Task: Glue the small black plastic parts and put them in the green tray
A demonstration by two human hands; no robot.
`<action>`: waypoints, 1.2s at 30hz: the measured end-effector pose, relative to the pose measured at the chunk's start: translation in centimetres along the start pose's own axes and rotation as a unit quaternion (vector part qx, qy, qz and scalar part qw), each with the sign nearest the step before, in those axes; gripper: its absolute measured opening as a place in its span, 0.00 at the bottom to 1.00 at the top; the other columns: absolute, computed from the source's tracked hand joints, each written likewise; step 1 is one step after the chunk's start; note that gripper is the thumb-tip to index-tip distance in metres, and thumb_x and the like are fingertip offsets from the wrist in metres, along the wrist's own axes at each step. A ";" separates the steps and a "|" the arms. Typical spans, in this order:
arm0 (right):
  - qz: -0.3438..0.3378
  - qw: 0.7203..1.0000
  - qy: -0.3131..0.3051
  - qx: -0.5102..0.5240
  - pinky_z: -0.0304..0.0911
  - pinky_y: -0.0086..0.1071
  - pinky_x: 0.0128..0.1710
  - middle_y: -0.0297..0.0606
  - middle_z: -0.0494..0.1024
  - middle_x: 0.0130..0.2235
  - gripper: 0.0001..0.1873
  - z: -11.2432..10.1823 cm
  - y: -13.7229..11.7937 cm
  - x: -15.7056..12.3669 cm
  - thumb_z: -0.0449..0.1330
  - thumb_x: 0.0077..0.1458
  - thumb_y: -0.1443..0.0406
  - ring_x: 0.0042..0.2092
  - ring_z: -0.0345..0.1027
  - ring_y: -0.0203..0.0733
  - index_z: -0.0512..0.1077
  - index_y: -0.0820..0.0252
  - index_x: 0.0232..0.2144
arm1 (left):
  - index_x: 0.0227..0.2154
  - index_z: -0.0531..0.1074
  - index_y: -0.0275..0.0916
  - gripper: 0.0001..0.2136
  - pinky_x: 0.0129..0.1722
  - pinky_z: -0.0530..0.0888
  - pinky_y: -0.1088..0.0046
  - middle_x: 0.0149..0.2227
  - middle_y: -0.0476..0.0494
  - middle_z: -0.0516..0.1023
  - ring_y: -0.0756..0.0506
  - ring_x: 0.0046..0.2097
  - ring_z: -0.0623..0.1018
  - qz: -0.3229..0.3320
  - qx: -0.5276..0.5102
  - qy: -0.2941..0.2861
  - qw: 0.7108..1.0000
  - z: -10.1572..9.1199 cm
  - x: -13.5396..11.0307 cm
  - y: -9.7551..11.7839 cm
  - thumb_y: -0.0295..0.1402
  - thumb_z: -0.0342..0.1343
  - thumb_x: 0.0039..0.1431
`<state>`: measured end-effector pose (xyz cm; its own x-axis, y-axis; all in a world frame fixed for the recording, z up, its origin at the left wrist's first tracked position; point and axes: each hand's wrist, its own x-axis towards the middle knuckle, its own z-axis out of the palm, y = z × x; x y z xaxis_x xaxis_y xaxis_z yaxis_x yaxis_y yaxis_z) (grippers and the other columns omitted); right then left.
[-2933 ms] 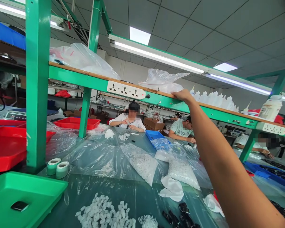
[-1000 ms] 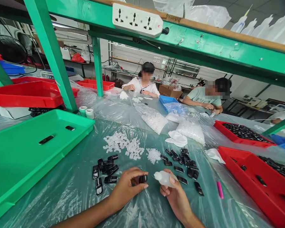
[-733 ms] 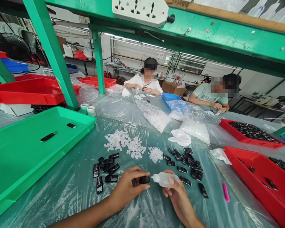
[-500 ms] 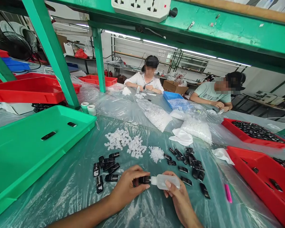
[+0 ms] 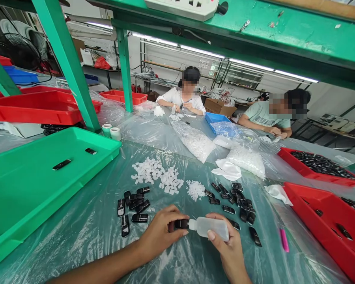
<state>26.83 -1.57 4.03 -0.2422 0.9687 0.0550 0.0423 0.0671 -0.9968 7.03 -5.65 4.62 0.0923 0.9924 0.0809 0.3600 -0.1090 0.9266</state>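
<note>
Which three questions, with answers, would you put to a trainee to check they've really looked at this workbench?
1. Which of the person's hands holds the white bottle?
2. True or false: the two black pieces in the green tray lie apart from each other.
3. What is at the bottle's narrow end? a) a pink stick; b) the small black piece in the left hand; c) a red tray.

Key: 1. The right hand. 2. True. 3. b.
</note>
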 end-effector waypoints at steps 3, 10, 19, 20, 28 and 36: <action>-0.003 1.000 0.015 -0.002 0.61 0.28 0.24 0.36 0.74 0.29 0.16 0.1 -0.1 -0.1 0.65 0.42 0.55 0.27 0.64 0.40 0.72 0.53 0.34 | 0.41 0.74 0.45 0.11 0.27 0.64 0.77 0.34 0.47 0.69 0.50 0.28 0.69 -0.007 -0.001 -0.007 1.000 0.0 0.0 0.1 0.33 0.58 0.53; -0.033 0.999 -0.004 -0.022 0.62 0.24 0.23 0.36 0.74 0.29 0.15 -0.2 0.1 -0.1 0.64 0.45 0.58 0.26 0.65 0.37 0.72 0.56 0.36 | 0.43 0.73 0.47 0.13 0.26 0.63 0.77 0.35 0.47 0.69 0.51 0.28 0.68 -0.019 -0.008 -0.017 1.000 -0.1 0.0 0.1 0.34 0.58 0.53; -0.010 0.998 0.058 0.011 0.58 0.23 0.23 0.36 0.73 0.29 0.16 0.8 -0.7 -0.9 0.65 0.42 0.56 0.26 0.61 0.35 0.73 0.57 0.34 | 0.37 0.75 0.44 0.08 0.26 0.63 0.77 0.35 0.47 0.68 0.51 0.28 0.67 -0.013 -0.010 -0.008 1.000 0.0 -0.1 0.2 0.32 0.58 0.52; -0.010 0.998 0.058 0.012 0.58 0.23 0.23 0.36 0.73 0.29 0.16 0.8 -0.8 -0.9 0.65 0.42 0.56 0.26 0.61 0.35 0.73 0.57 0.34 | 0.36 0.74 0.44 0.07 0.26 0.62 0.78 0.34 0.47 0.68 0.51 0.28 0.67 -0.011 -0.008 -0.004 1.000 0.0 -0.1 0.2 0.31 0.58 0.52; -0.020 0.998 0.054 0.000 0.60 0.25 0.24 0.37 0.73 0.29 0.17 0.8 -0.7 -0.9 0.65 0.42 0.56 0.26 0.64 0.37 0.73 0.58 0.34 | 0.31 0.71 0.40 0.07 0.22 0.57 0.78 0.26 0.51 0.70 0.52 0.24 0.64 -0.030 0.019 -0.009 0.999 0.1 -0.1 0.3 0.36 0.59 0.51; -0.006 0.999 0.053 -0.010 0.59 0.24 0.23 0.35 0.73 0.28 0.17 0.3 -0.8 -0.7 0.64 0.42 0.55 0.25 0.62 0.36 0.72 0.57 0.34 | 0.38 0.71 0.42 0.08 0.27 0.65 0.78 0.32 0.47 0.76 0.49 0.30 0.72 -0.005 -0.030 -0.044 0.999 -0.3 -0.1 0.6 0.34 0.50 0.59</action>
<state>26.63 -2.35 4.75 -0.1397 0.9874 0.0741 0.0604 0.0832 -0.9947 6.99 -5.80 5.23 0.1709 0.9844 0.0417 0.3054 -0.0932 0.9477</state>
